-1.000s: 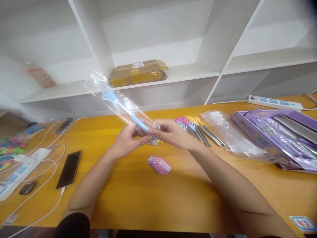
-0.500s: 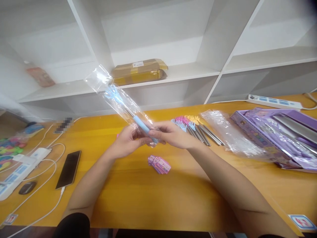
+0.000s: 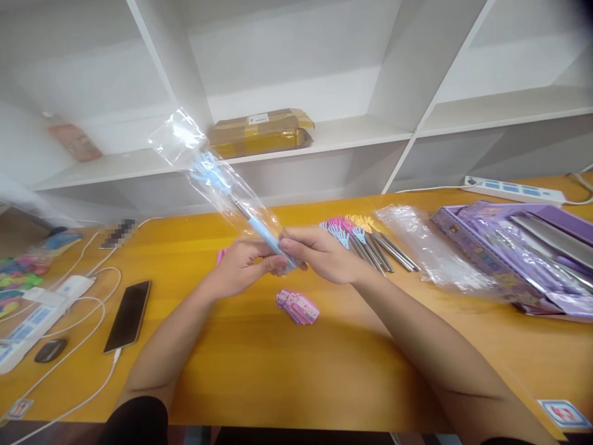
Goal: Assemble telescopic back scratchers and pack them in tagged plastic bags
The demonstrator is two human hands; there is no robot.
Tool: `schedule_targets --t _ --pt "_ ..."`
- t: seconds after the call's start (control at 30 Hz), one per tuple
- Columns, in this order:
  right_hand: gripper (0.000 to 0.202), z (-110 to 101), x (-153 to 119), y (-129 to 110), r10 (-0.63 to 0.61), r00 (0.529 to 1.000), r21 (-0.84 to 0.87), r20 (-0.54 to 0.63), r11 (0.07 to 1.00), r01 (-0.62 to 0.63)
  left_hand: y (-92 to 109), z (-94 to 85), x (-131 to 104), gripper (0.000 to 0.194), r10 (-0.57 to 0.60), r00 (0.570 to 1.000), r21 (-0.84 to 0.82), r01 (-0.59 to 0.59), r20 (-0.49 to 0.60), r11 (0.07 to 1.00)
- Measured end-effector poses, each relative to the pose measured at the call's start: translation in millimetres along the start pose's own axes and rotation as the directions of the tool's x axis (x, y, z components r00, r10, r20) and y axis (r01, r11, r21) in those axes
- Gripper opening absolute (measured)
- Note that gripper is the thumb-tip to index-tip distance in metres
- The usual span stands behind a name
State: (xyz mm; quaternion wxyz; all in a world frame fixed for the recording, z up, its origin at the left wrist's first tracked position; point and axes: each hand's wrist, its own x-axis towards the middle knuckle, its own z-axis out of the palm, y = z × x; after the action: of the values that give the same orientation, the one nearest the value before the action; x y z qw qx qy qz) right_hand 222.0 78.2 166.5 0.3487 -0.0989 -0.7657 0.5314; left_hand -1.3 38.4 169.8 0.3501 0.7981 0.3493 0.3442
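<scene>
A blue back scratcher (image 3: pixel 264 235) with a hand-shaped head and metal rod lies inside a clear plastic bag (image 3: pixel 178 137), tilted up to the left above the table. My left hand (image 3: pixel 243 267) is closed around the bagged handle from the left. At the handle's lower end, my right hand (image 3: pixel 322 252) pinches the bag and handle between thumb and fingers. Below the hands is a small stack of pink printed cards (image 3: pixel 298 307). To the right of my right hand lie several more back scratchers (image 3: pixel 375 244) with blue, pink and yellow heads. A pink piece (image 3: pixel 221 254) shows partly behind my left hand.
Clear plastic bags (image 3: pixel 426 253) lie right of the scratchers, beside a purple box (image 3: pixel 467 247). On the left are a phone (image 3: pixel 128 316) with a cable, a power strip (image 3: pixel 41 321) and a black earbud-like case (image 3: pixel 50 350). A taped carton (image 3: pixel 259 133) sits on the shelf behind.
The bagged back scratcher has shifted slightly up and to the left at its head end. My right hand's grip has settled lower at the handle's end; both hands still hold it.
</scene>
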Motion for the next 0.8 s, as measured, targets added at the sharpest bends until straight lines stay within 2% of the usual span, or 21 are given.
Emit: schedule_targets --t 0.17,0.33,0.53,0.8 --pt "0.045 -1 -2 2 0.061 0.998 0.041 0.007 0.997 -0.061 2 -1.7 -2 0.042 0.044 0.997 0.046 -0.047 0.057 0.998" --pt "0.044 -2 -3 3 0.06 0.998 0.092 0.031 0.994 -0.063 1 -5.5 -2 0.047 0.05 0.991 0.029 -0.054 0.121 0.998" --pt "0.042 -3 -4 3 0.051 0.995 0.132 0.086 0.989 -0.062 3 -7.5 -3 0.05 0.066 0.987 -0.057 -0.058 0.15 0.997" --pt "0.039 -5 -4 2 0.028 0.99 0.054 0.142 0.998 -0.036 0 -12.6 -5 0.047 0.037 0.981 -0.174 -0.003 0.19 0.985"
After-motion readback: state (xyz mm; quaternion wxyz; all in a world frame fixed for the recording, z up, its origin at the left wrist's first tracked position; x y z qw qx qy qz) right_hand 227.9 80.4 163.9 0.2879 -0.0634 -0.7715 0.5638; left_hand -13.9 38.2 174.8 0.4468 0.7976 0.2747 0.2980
